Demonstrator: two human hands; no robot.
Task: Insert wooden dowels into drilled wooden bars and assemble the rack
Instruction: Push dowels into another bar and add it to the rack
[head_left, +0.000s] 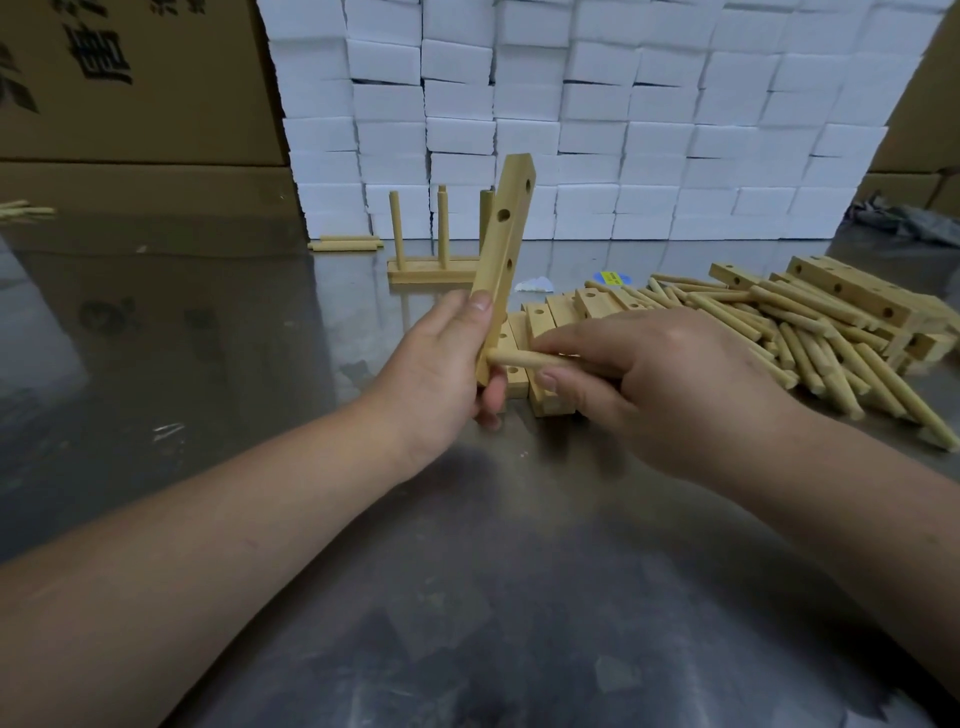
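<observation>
- A person's left hand (441, 364) grips a drilled wooden bar (506, 244) near its lower end, thumb pressed on the near edge and fingers curled round the back.
- The bar stands almost upright above the table (467, 571), leaning a little to the right at the top. Round holes show along its right-facing side.
- The right hand (665, 395) pinches a wooden dowel (519, 358) between thumb and forefinger. The dowel lies level, and its left tip meets the bar low down, just above the left hand's fingertips. Whether the tip is inside a hole cannot be told.
- Just behind the bar's lower end, a row of flat bars (545, 322) lies on the table, holes facing up.
- To the right of the bar, a loose pile of dowels (831, 353) spreads across the table, with more drilled bars (841, 286) lying on and behind it.
- Behind the bar stands a partly built rack (431, 270): a base bar with three upright dowels, the right one partly hidden by the bar.
- Farther behind and to the left of the bar, two loose dowels (345, 242) lie side by side.
- Behind the bar rises a wall of stacked white foam blocks (571, 104). To its far left stand cardboard boxes (130, 78).
</observation>
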